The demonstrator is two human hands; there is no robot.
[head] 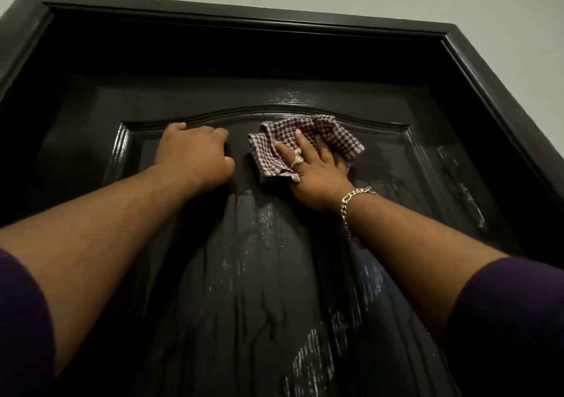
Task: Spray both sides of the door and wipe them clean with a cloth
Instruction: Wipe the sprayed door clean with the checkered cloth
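Two hands raised against a dark glossy door [244, 274], seen from the head camera. Right hand [317, 167], fingers spread and straight, pressing a checked cloth [308, 134] flat on the upper panel below the arched moulding. Left hand [195, 155] beside it, fingers curled, resting on the panel, grasping nothing visible. Wet streaks lower down.

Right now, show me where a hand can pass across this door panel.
Free: the streaked lower panel between the two forearms, and the strip right of the cloth up to the side moulding. Crowded: under the arch, where the left hand and right hand sit close.
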